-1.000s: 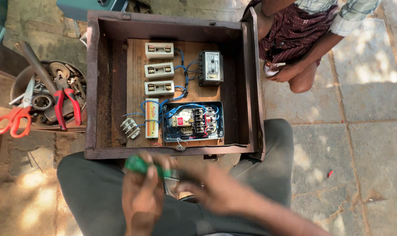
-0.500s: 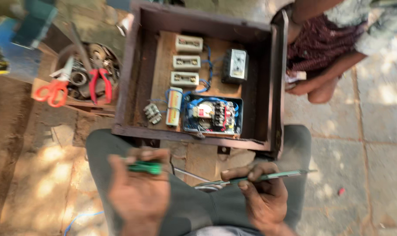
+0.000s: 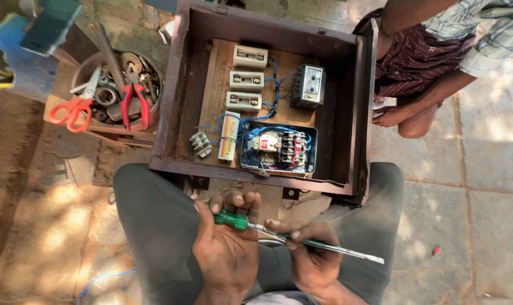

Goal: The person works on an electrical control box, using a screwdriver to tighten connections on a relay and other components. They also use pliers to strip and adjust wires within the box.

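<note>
The green-handled screwdriver (image 3: pixel 251 223) lies across the person's lap, just below the open rusty electrical box (image 3: pixel 172 85). Half a second ago two tools showed apart: a green handle in the left hand and a thin green-shafted tool in the right. Now the two lie end to end or overlap; whether they are one tool or two is hard to tell. The left hand (image 3: pixel 225 248) is clenched round the green handle; the right hand (image 3: pixel 310 257) pinches the shaft (image 3: pixel 335 249), whose bare tip points away to the right. So the tool is being readied in the lap, not yet brought to the box.

Inside the box sit three pale fuse blocks (image 3: pixel 245 78) and a blue-wired contactor (image 3: pixel 278 149). Left of the box, a bowl (image 3: pixel 82 66) holds red pliers (image 3: pixel 135 104) and orange scissors (image 3: pixel 73 107). Right of it another person crouches, cut off by the frame, one hand (image 3: pixel 393 116) on the ground. The person's wrists are cropped below
</note>
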